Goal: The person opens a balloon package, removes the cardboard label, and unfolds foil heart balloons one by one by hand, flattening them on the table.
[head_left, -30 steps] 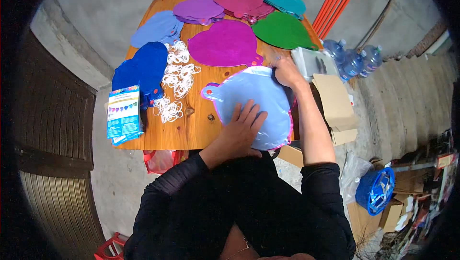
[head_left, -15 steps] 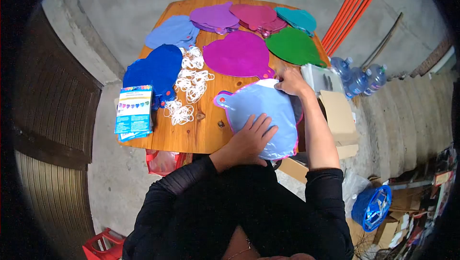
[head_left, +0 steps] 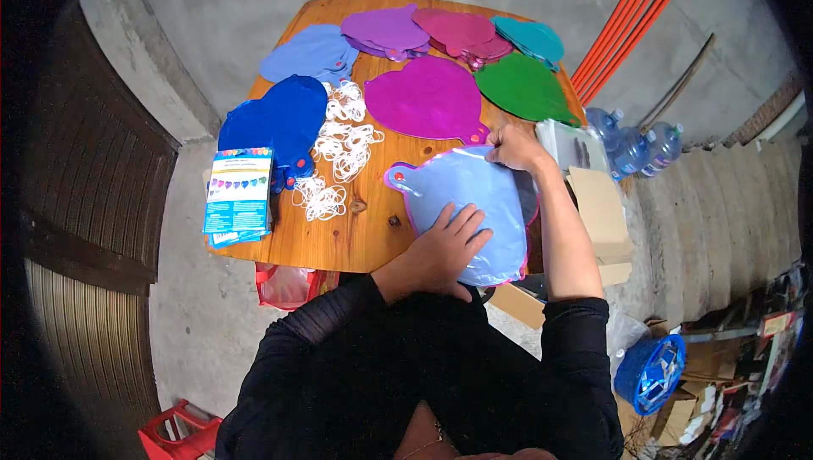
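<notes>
My left hand lies with fingers spread on a clear plastic bag that holds light blue sheets with a pink edge showing around them. A red dot marks the tab at the bag's left. My right hand pinches the bag's top edge with its fingers closed. Just beyond the bag lies a magenta heart-shaped piece, and a green piece is to its right. White cord bundles sit left of the bag.
Dark blue, light blue, purple, crimson and teal pieces line the wooden table. Printed packets lie at its left corner. Clear bags, cardboard and water bottles are at the right.
The camera view has shifted, so the table appears farther right and lower. My right hand has come in to the bag's top edge; my left hand stays flat on the bag.
</notes>
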The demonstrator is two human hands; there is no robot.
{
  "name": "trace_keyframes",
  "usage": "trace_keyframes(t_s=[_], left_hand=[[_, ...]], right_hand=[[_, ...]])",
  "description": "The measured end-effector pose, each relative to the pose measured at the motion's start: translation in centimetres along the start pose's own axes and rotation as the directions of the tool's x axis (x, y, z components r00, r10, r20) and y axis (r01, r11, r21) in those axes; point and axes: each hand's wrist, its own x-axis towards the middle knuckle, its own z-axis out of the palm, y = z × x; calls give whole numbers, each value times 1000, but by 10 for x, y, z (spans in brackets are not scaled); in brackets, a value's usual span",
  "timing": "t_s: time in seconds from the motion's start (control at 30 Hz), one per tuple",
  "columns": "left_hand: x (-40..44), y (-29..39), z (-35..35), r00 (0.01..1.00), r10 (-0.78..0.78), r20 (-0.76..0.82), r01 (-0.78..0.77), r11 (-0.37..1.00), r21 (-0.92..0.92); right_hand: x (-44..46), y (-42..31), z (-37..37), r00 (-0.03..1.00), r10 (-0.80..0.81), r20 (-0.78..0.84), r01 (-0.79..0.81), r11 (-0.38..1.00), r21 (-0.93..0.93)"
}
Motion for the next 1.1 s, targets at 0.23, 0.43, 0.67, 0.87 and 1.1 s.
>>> trace_keyframes(t_s=[0.23,0.43,0.67,0.87,1.1], left_hand=[[-11,-56,-6,890,-105,-445,34,986,-164],[-4,-96,-70,823,-517,-234,490,856,-168],[1,-107,-52,829,-557,-49,520,800,-299],[-10,-110,-53,706,-699,116,636,553,-539],[-14,-113,-69,537,-740,405,612,11,-791]], right_hand=[[-9,-2,-1,989,-120,-91,138,966,221],[-24,-25,-16,974,-189,-126,217,938,271],[-27,-24,-13,935,-258,-241,311,925,216],[-63,-45,-19,766,-333,-550,337,936,-98],[-151,-101,-1,854,-340,-393,303,940,-154]])
